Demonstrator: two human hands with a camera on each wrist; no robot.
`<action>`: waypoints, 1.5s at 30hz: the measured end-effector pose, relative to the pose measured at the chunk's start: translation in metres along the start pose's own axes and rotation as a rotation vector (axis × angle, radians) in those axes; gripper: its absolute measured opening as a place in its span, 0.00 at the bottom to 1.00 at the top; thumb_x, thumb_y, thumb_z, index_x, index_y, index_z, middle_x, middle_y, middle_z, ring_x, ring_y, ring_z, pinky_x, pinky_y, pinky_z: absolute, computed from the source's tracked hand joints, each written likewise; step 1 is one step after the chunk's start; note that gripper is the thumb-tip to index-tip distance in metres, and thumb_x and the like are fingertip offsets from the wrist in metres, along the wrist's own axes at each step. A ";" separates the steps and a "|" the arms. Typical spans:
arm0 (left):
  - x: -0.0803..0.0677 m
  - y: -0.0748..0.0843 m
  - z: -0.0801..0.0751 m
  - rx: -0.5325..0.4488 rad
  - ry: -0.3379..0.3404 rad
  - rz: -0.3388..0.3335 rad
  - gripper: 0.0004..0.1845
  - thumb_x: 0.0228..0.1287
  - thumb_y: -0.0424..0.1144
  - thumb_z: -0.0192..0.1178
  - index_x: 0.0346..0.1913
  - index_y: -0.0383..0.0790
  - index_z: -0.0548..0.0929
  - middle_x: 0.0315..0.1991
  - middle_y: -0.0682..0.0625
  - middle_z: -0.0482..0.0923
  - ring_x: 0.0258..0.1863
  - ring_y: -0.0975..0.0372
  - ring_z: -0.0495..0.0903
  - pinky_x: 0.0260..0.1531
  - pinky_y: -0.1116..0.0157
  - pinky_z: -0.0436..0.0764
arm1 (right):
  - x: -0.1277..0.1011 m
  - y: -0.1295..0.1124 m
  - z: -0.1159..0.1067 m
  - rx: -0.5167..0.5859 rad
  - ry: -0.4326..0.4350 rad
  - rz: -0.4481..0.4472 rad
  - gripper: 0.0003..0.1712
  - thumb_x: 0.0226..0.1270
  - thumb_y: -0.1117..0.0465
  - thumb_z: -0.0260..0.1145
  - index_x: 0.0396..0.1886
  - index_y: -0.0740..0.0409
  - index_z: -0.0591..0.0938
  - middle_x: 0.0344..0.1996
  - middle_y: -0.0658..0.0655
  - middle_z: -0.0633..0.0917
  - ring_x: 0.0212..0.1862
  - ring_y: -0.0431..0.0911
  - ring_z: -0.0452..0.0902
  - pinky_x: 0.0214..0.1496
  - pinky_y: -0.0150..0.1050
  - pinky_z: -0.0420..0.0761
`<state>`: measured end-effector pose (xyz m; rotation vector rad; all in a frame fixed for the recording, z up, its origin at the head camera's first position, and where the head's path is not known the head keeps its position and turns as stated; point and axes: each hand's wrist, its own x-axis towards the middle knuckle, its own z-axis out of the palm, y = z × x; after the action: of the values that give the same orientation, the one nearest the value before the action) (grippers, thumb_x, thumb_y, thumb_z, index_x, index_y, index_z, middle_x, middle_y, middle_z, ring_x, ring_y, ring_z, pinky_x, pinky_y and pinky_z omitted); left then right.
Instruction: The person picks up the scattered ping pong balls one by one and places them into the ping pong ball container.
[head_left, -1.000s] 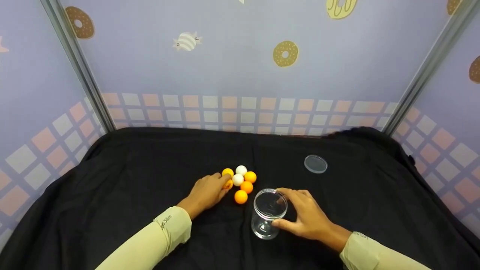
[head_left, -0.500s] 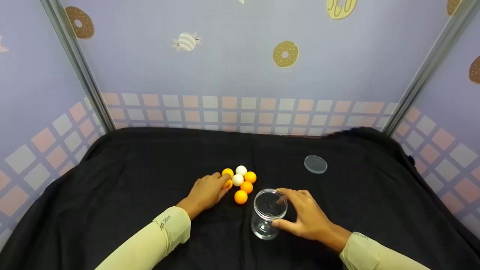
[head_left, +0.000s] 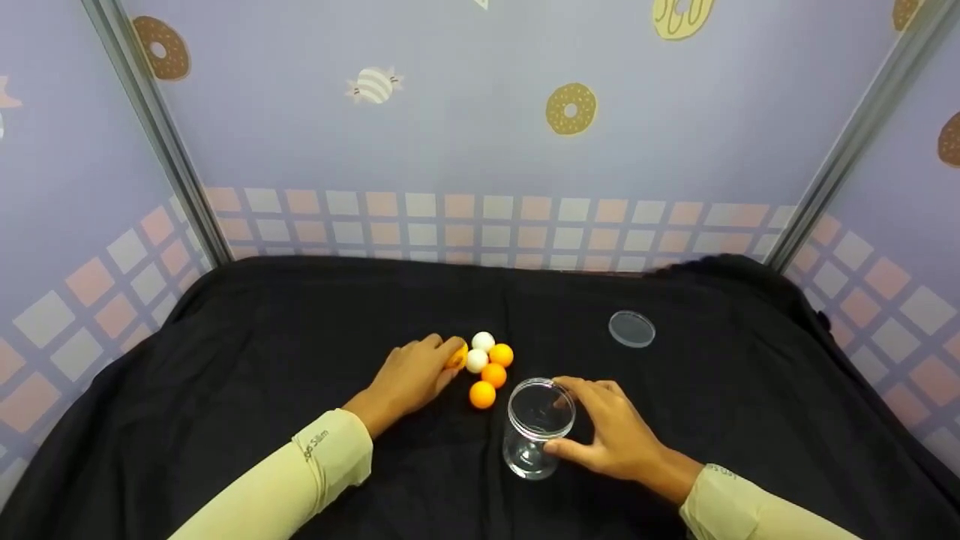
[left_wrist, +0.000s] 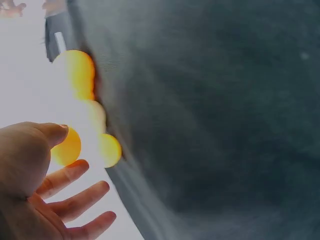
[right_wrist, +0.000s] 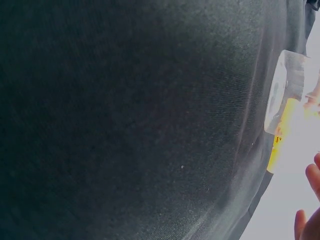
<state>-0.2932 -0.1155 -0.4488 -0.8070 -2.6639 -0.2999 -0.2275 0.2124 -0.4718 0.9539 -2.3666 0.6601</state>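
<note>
The small round orange ball (head_left: 457, 355) sits at the tips of the left hand's fingers (head_left: 442, 351), on the side away from the person's body. The thumb and first finger curl round it and pinch it, as the left wrist view shows (left_wrist: 65, 146). The other fingers of the left hand (head_left: 409, 379) spread loose beside it. The ball is at the left edge of a little bunch of balls on the black cloth over the counter (head_left: 262, 337).

Just past the fingertips, to their right, lie two white balls (head_left: 483, 341) and (head_left: 476, 361), touching each other. Beyond those are two more orange balls (head_left: 501, 355) and (head_left: 493, 374). One more orange ball (head_left: 482, 394) lies a bit nearer the person.

The clear round plastic jar (head_left: 534, 427) stands upright with its mouth open, to the right of the pinched ball and nearer the person. The loose orange ball lies between them. The right hand (head_left: 615, 435) holds the jar from its right side, with the thumb low on the wall and the fingers curved round the rim. So the left hand is the one near the ball, and the right hand is the one at the jar.

The flat clear round lid (head_left: 631, 328) lies alone on the cloth, well beyond the right hand's fingers. In the right wrist view the jar is too bright and blurred to tell more.
</note>
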 end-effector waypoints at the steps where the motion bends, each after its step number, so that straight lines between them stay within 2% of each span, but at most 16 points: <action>1: 0.000 0.003 -0.004 -0.001 0.001 0.004 0.19 0.69 0.45 0.67 0.59 0.49 0.78 0.35 0.47 0.78 0.28 0.51 0.78 0.29 0.52 0.81 | 0.000 0.000 0.000 0.000 0.001 -0.002 0.49 0.50 0.31 0.76 0.66 0.55 0.77 0.43 0.44 0.88 0.47 0.42 0.82 0.54 0.45 0.75; 5: 0.003 0.015 -0.017 -0.015 -0.002 0.024 0.20 0.70 0.45 0.66 0.61 0.49 0.77 0.38 0.47 0.78 0.30 0.52 0.79 0.33 0.54 0.81 | -0.001 0.001 0.000 -0.006 0.008 -0.009 0.48 0.50 0.32 0.77 0.66 0.53 0.77 0.42 0.43 0.87 0.46 0.42 0.81 0.53 0.46 0.75; 10: 0.004 0.028 -0.031 -0.045 0.024 0.065 0.18 0.70 0.45 0.65 0.59 0.49 0.77 0.37 0.48 0.78 0.29 0.55 0.79 0.32 0.56 0.81 | -0.001 0.001 -0.001 -0.011 0.010 -0.009 0.48 0.50 0.32 0.77 0.66 0.53 0.77 0.42 0.43 0.87 0.46 0.41 0.81 0.53 0.45 0.75; 16: 0.002 0.043 -0.045 -0.068 0.021 0.084 0.20 0.71 0.46 0.64 0.63 0.52 0.77 0.39 0.49 0.80 0.30 0.57 0.79 0.33 0.58 0.82 | 0.000 0.000 0.000 -0.004 -0.001 -0.001 0.48 0.52 0.30 0.75 0.66 0.53 0.77 0.42 0.43 0.87 0.46 0.39 0.82 0.54 0.45 0.75; 23: 0.000 0.063 -0.058 -0.068 0.078 0.190 0.19 0.69 0.45 0.65 0.61 0.51 0.78 0.41 0.50 0.81 0.33 0.56 0.82 0.32 0.55 0.82 | 0.000 0.002 0.000 -0.007 0.011 -0.018 0.48 0.52 0.31 0.75 0.65 0.55 0.77 0.42 0.43 0.87 0.46 0.39 0.82 0.53 0.45 0.75; 27: -0.001 0.072 -0.061 -0.052 0.086 0.222 0.19 0.68 0.46 0.66 0.60 0.52 0.78 0.42 0.52 0.81 0.33 0.57 0.81 0.31 0.56 0.81 | 0.000 0.001 0.000 -0.008 0.008 -0.015 0.48 0.52 0.30 0.75 0.65 0.54 0.77 0.41 0.43 0.87 0.46 0.38 0.82 0.54 0.45 0.75; 36: -0.004 0.090 -0.061 -0.075 0.098 0.286 0.21 0.68 0.46 0.67 0.61 0.51 0.79 0.44 0.52 0.82 0.35 0.59 0.84 0.38 0.59 0.85 | 0.001 0.001 0.001 -0.002 0.026 -0.039 0.47 0.52 0.33 0.77 0.64 0.56 0.77 0.41 0.42 0.87 0.44 0.37 0.82 0.53 0.45 0.75; 45: -0.003 0.107 -0.056 -0.076 0.034 0.316 0.23 0.69 0.48 0.66 0.65 0.52 0.78 0.46 0.53 0.83 0.41 0.62 0.83 0.44 0.61 0.84 | 0.001 0.002 0.002 -0.009 0.029 -0.052 0.47 0.52 0.33 0.76 0.65 0.54 0.76 0.43 0.43 0.87 0.45 0.38 0.82 0.53 0.45 0.75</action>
<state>-0.2150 -0.0461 -0.3872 -1.2155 -2.4561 -0.3306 -0.2300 0.2121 -0.4732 0.9915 -2.3097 0.6382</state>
